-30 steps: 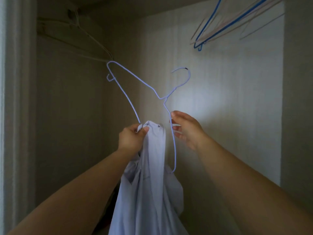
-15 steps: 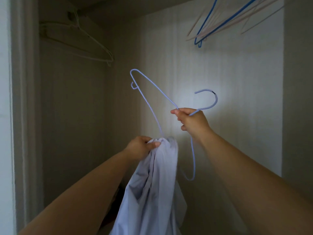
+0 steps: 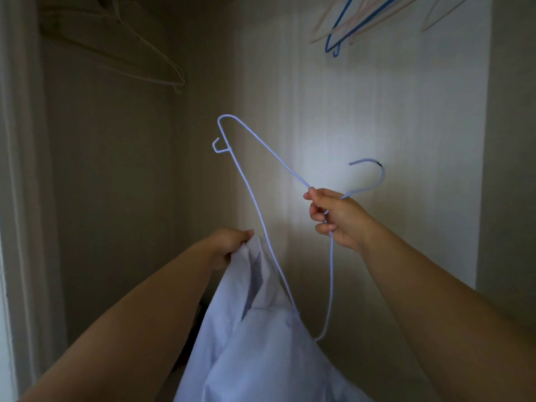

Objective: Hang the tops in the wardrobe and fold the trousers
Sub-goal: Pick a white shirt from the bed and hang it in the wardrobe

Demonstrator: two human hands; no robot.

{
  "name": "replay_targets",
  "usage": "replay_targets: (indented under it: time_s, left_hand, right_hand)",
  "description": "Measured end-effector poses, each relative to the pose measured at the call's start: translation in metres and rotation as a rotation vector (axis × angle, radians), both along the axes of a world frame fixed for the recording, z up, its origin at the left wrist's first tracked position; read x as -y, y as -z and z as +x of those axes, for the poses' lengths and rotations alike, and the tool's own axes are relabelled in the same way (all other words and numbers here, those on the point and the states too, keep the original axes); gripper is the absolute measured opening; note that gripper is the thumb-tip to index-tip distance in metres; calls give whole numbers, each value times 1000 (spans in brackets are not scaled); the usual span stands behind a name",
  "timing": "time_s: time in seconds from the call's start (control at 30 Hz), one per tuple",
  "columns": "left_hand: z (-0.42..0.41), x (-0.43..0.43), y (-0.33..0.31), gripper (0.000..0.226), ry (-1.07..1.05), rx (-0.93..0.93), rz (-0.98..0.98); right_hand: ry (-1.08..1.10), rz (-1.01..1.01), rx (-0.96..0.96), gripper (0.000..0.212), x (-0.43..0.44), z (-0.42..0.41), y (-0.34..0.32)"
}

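No text, label, brand, number or sign can be read anywhere in view; the pale shirt (image 3: 261,343) shows no legible tag at its collar; the wire hanger (image 3: 331,271) carries no lettering that can be made out; the wardrobe wall (image 3: 377,111) behind them is plain.

Inside the wardrobe (image 3: 116,198), the wire hanger (image 3: 246,184) is tilted in front of the back wall (image 3: 319,97), with its hook to the right and one shoulder end up-left. The right hand (image 3: 339,219) grips its neck. Lower and to the left, the left hand (image 3: 229,248) holds the shirt (image 3: 261,343), which covers the hanger's lower end. A single hanger (image 3: 162,65) hangs at upper left and a cluster of hangers (image 3: 348,21) at upper right.
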State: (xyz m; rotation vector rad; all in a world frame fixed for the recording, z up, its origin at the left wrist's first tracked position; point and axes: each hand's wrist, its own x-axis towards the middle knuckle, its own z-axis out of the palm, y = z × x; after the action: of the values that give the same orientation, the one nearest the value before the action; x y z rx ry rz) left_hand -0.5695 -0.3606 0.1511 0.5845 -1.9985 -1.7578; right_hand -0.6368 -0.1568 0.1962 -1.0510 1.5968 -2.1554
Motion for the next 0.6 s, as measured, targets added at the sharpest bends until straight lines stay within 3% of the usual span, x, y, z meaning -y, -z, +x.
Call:
replay_targets:
  time_s: [0.23, 0.43, 0.5, 0.6]
  left_hand:
    - [-6, 22, -26, 23, -12, -203, 183]
    - [8, 50, -57, 26, -65, -310, 116]
    - [14, 56, -65, 26, -59, -296, 2]
    - [20, 58, -78, 27, -190, -145, -605]
  right_hand:
    - [33, 83, 140, 27, 6, -23, 46]
    - [35, 220, 119, 26, 0, -35, 68]
    - [67, 299, 64, 24, -4, -40, 71]
    - [125, 448, -50, 23, -5, -41, 69]
